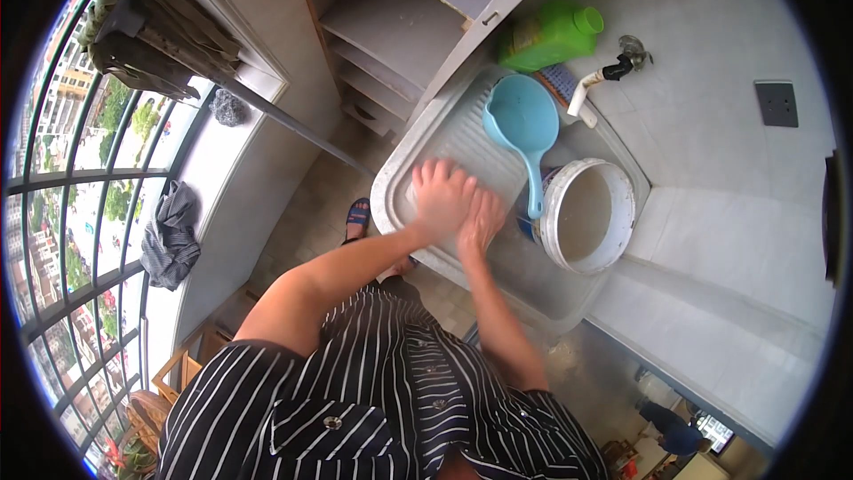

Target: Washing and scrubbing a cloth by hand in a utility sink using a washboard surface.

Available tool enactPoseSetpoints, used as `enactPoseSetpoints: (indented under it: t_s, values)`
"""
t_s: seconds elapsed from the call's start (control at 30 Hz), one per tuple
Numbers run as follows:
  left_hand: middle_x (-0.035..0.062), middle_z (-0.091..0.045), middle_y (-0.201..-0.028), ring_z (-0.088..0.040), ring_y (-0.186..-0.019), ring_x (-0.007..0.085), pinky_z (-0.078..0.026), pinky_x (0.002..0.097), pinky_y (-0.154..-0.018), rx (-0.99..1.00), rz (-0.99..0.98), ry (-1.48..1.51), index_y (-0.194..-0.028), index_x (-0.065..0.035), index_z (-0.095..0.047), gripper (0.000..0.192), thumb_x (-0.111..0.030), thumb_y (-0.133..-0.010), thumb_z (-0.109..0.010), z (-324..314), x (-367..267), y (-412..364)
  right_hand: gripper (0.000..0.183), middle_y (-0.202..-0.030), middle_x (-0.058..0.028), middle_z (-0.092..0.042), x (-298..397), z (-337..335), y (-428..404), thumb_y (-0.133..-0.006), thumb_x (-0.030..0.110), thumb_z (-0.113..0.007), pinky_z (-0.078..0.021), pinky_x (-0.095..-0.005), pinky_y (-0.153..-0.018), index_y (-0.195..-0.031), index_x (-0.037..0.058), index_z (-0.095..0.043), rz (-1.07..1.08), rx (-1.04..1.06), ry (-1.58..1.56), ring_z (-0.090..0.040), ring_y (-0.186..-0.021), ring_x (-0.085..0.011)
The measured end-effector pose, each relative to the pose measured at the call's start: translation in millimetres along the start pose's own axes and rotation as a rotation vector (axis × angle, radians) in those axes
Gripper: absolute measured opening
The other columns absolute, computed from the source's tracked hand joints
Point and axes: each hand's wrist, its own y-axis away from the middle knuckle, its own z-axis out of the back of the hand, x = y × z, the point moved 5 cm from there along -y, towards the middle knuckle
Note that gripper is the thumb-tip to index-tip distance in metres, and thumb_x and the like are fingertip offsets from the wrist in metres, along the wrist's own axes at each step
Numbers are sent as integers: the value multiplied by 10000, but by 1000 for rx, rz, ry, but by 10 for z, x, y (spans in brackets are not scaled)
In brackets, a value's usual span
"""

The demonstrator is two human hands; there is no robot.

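Both hands are pressed side by side on the ribbed washboard point(466, 110) of a pale laundry sink point(385, 197). My left hand point(443, 197) lies nearer the sink's outer corner, fingers forward and curled; a bit of something whitish shows at its edge, too blurred to name. My right hand point(481, 219) touches it, and whatever lies beneath the palms is hidden. Just beyond them a light blue plastic dipper point(523, 110) rests on the washboard, its handle reaching to the rim of a white bucket point(623, 213). Cloudy water point(582, 213) stands in the bucket, inside the basin.
A green plastic bottle point(553, 37) and a scrub brush point(558, 83) sit at the back edge, near a wall tap point(593, 87). A metal pole point(286, 120) slants at the left. A striped cloth point(171, 237) and a scouring ball point(228, 108) lie on the windowsill.
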Motion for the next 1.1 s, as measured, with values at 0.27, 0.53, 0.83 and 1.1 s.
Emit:
enactPoseSetpoints:
  t_s: [0.27,0.53,0.83,1.1]
  values:
    - [100,-492,-708,-441,-708,275,-353,370,-621,71,-369,108,-618,-42,-486,130,-164,-649,-517,-432,180,-282,230,-659,-149,-466,-149,-242,-302,-794,160,-371,-351,-403,-655,-670,6,-489,195,5,29,-435,-634,-316]
    - [138,-397,-1061,-327,-1002,330,-250,484,-844,57,156,160,-762,-100,-598,230,-297,-696,-502,101,-132,314,302,-769,-127,-523,-193,-53,188,-763,303,-482,-381,-380,-646,-769,3,-513,347,99,184,-481,-704,-311]
    - [136,-438,-919,-402,-835,279,-315,380,-675,230,-57,186,-733,-65,-550,197,-252,-715,-492,-282,87,-279,280,-724,-151,-501,-481,-344,-394,-774,243,-480,-363,-349,-681,-787,-32,-526,-501,109,-751,-449,-737,-323]
    - [168,-429,-930,-412,-866,302,-339,404,-697,33,-229,375,-889,-53,-494,263,-226,-692,-502,54,24,184,208,-748,-172,-473,-327,-59,55,-775,183,-428,-342,-419,-670,-712,0,-505,175,-145,-78,-436,-734,-309]
